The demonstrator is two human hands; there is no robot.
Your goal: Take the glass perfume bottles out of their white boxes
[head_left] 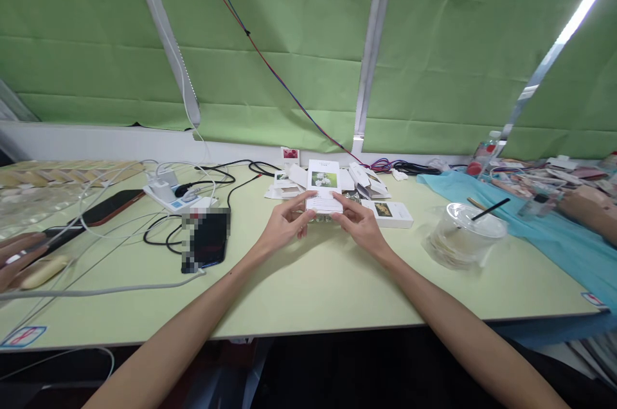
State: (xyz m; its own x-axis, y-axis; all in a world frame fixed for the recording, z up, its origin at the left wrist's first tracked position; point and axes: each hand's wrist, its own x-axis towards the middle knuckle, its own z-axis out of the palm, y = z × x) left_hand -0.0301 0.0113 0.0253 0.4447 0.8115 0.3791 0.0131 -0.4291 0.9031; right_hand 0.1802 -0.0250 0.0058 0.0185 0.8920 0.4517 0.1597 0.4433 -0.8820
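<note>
A white box with a picture of white flowers (324, 180) is tilted up at the middle of the table, its printed front facing me. My left hand (288, 221) grips its lower left corner between thumb and fingers. On the lower right corner, my right hand (359, 222) pinches it the same way. Behind the box lie several white cartons and opened flaps (371, 181), partly hidden by it. A flat white box with a yellow flower picture (389, 213) rests just right of my right hand. Some small shiny items show under the held box, too small to make out.
A phone (209, 236), a power strip (178, 198) and tangled cables are on the left. A lidded plastic cup with a black straw (465, 235) stands right, beside a blue cloth (544, 238). Other people's hands show at the far left (22, 258) and far right (590, 209).
</note>
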